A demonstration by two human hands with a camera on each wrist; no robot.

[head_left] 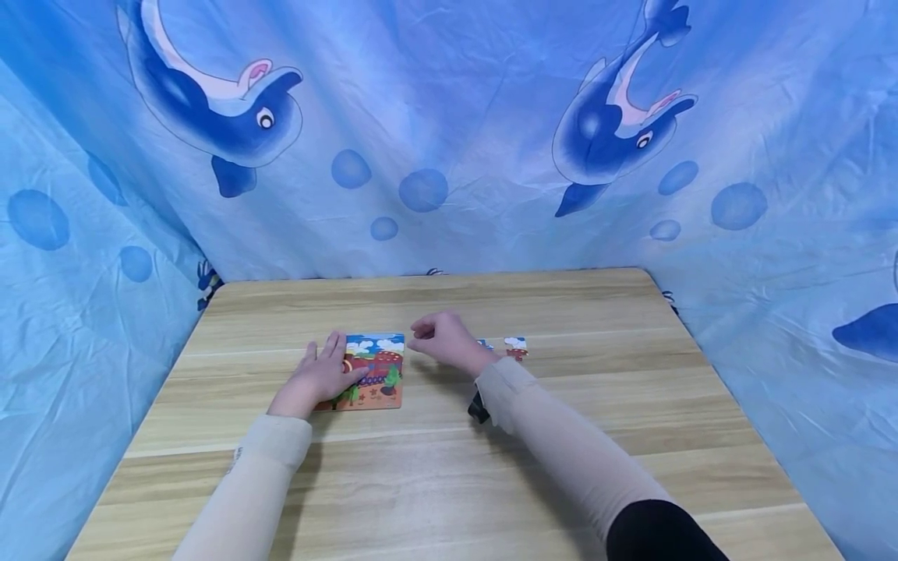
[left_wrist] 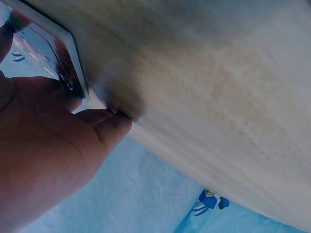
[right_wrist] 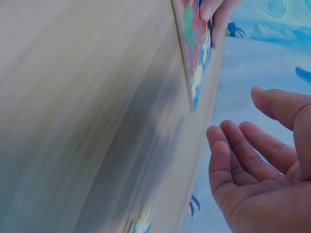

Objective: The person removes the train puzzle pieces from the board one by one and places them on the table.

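Thumb and fingers apart, loosely bent, the right hand (head_left: 443,340) hovers just beside the flat, rectangular, brightly printed picture board (head_left: 380,368), which I see lying on the pale wood-grain table (head_left: 393,483). Spread fingers of the left hand (head_left: 318,379) rest on its left side. Right of the right hand lie small multicoloured printed pieces (head_left: 515,347).

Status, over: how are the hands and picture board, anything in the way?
Left hand on picture board. Right hand empty, just right of it. Loose pieces farther right; nothing visibly blocking.
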